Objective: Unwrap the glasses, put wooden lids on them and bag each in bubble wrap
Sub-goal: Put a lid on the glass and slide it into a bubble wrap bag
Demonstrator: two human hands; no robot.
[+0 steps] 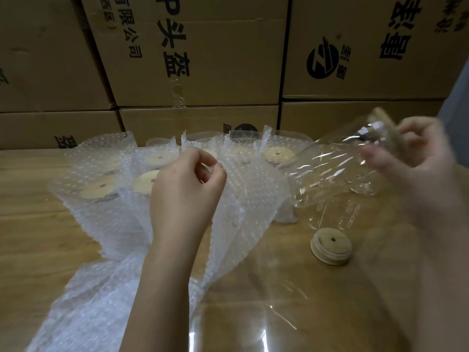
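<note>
My left hand (187,189) pinches the top edge of an empty bubble wrap bag (243,199) in the middle of the wooden table (38,224). My right hand (411,151) is blurred and grips a clear glass (337,168), held tilted above the table at the right. Something wooden and shiny shows at the glass's upper end by my fingers, too blurred to name. A loose wooden lid (331,246) with a centre hole lies on the table below the glass. Behind my left hand stand several lidded glasses in bubble wrap bags (101,189).
Stacked cardboard boxes (203,59) form a wall along the far side of the table. More bubble wrap (88,301) trails toward the near left edge. A sheet of clear film (266,313) lies flat on the table in front.
</note>
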